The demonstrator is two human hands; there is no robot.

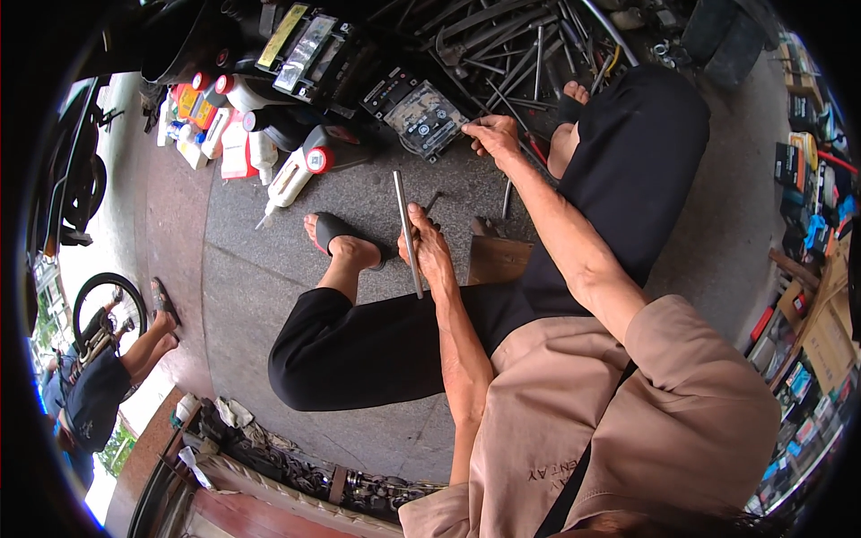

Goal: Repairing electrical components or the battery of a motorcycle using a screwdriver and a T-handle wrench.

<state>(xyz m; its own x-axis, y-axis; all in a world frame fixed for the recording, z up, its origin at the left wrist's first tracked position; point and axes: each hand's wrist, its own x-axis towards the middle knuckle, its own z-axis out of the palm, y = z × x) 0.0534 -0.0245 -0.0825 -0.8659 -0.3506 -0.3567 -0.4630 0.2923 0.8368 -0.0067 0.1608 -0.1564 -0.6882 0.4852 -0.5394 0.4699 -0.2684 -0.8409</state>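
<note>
A metal rod (408,235) slants over the floor (359,193), held in the left hand (429,251) between the seated person's 2 legs. The left fingers are closed around the rod, its 2 ends sticking out; the thumb points forward beside it. A dark bent tool (434,201) shows just past that thumb; whether the same hand holds it, I cannot tell. The left forearm runs forward across the left thigh, the wrist nearly straight.

The right arm reaches farther, its forearm angling forward and inward past the right leg. The right hand (495,139) is palm down, fingers bent, thumb and index fingertips close together at the near right corner of a worn battery (423,119). Whether they touch it or grip something small, I cannot tell.

Near the floor's far edge lies a heap of metal tools (520,54); left of the battery stands a red-capped bottle (318,159).
</note>
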